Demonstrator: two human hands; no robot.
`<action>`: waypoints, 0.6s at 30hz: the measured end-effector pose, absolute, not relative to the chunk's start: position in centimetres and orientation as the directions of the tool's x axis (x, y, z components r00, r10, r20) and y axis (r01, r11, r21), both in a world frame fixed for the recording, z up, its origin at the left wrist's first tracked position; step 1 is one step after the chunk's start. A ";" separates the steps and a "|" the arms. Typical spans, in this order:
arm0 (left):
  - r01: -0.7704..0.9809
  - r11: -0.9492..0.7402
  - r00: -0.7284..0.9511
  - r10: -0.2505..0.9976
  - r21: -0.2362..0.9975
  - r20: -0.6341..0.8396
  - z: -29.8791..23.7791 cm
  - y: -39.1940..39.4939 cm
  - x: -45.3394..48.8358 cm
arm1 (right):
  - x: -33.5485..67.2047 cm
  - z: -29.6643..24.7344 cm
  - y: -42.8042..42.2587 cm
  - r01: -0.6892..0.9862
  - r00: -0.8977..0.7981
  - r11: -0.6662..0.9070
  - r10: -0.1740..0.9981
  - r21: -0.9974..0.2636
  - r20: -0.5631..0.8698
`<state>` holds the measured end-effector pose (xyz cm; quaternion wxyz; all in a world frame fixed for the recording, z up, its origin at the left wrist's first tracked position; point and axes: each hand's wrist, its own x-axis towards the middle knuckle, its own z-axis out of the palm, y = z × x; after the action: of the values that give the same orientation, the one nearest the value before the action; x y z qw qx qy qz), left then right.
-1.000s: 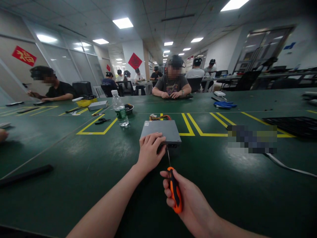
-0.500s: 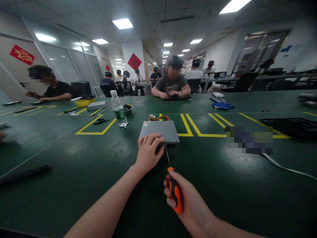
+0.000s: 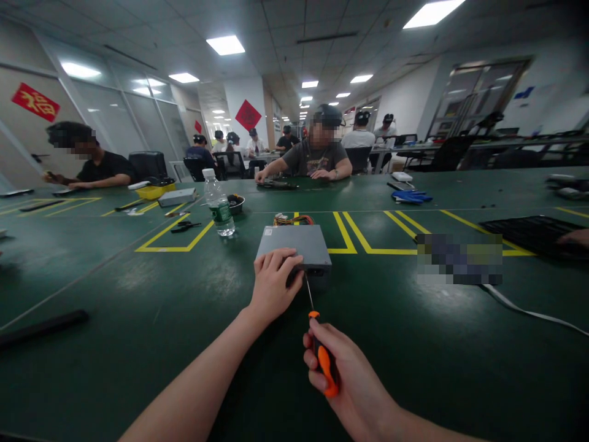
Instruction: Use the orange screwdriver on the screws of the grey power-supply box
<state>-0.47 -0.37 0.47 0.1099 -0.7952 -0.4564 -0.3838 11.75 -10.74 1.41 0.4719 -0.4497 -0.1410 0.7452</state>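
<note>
A grey computer power supply (image 3: 301, 240) lies flat on the green table, its bundle of coloured cables (image 3: 294, 219) at the far side. My left hand (image 3: 275, 279) grips its near left part, palm over the edge and fingers on the top. In my right hand (image 3: 338, 359) is a screwdriver (image 3: 327, 363) with an orange and black handle, the fingers wrapped round it. The thin shaft points up to the near face of the power supply, below the socket. Whether the tip sits in a screw I cannot tell.
A water bottle (image 3: 219, 205) stands behind on the left, beside a small bowl (image 3: 237, 204). Blue gloves (image 3: 411, 196) lie at the back right. A black bar (image 3: 43, 328) rests at left. Across the table sits a person (image 3: 319, 150); another hand (image 3: 577, 238) shows at far right.
My right hand's grip on the screwdriver has shifted slightly and the handle has turned. My left hand stays on the power supply. The person opposite has moved an arm leftward; a hand has appeared at far right.
</note>
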 end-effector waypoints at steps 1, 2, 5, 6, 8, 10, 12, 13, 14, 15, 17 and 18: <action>0.809 -0.560 0.289 0.642 0.177 0.710 0.5 -0.4 -0.5 | 11.8 1.4 -10.8 -0.579 -0.153 -0.504 0.840 -0.641 -0.521; 0.809 -0.560 0.289 0.644 0.179 0.708 0.5 -0.4 -0.5 | 11.8 1.4 -10.8 -0.582 -0.163 -0.503 0.842 -0.639 -0.514; 0.810 -0.557 0.289 0.650 0.182 0.703 0.5 -0.4 -0.5 | 11.8 1.5 -10.8 -0.587 -0.203 -0.542 0.817 -0.601 -0.539; 0.811 -0.556 0.289 0.651 0.181 0.702 0.5 -0.4 -0.5 | 11.8 1.6 -10.7 -0.589 -0.211 -0.556 0.806 -0.586 -0.553; 0.811 -0.556 0.289 0.650 0.180 0.703 0.5 -0.4 -0.5 | 11.7 1.6 -10.7 -0.596 -0.208 -0.567 0.792 -0.568 -0.573; 0.810 -0.558 0.289 0.647 0.180 0.706 0.6 -0.4 -0.5 | 11.6 1.6 -10.7 -0.597 -0.185 -0.552 0.800 -0.582 -0.570; 0.809 -0.559 0.287 0.646 0.181 0.708 0.6 -0.4 -0.5 | 11.6 1.5 -10.7 -0.590 -0.159 -0.524 0.822 -0.614 -0.547; 0.810 -0.558 0.286 0.646 0.183 0.708 0.5 -0.4 -0.5 | 11.6 1.6 -10.7 -0.587 -0.155 -0.512 0.832 -0.628 -0.533; 0.811 -0.556 0.285 0.649 0.184 0.705 0.5 -0.4 -0.5 | 11.5 1.6 -10.7 -0.586 -0.156 -0.507 0.836 -0.632 -0.527; 0.811 -0.555 0.286 0.652 0.185 0.702 0.5 -0.4 -0.4 | 11.5 1.7 -10.8 -0.583 -0.165 -0.516 0.831 -0.627 -0.531; 0.812 -0.553 0.287 0.657 0.187 0.697 0.5 -0.4 -0.4 | 11.5 1.8 -10.8 -0.581 -0.196 -0.548 0.812 -0.602 -0.550; 0.812 -0.553 0.288 0.658 0.187 0.696 0.4 -0.4 -0.4 | 11.5 1.9 -10.9 -0.580 -0.211 -0.563 0.802 -0.589 -0.559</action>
<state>-0.41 -0.40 0.43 0.1018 -0.7960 -0.4617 -0.3780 11.50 -10.86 1.87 0.4500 -0.4382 -0.1267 0.7677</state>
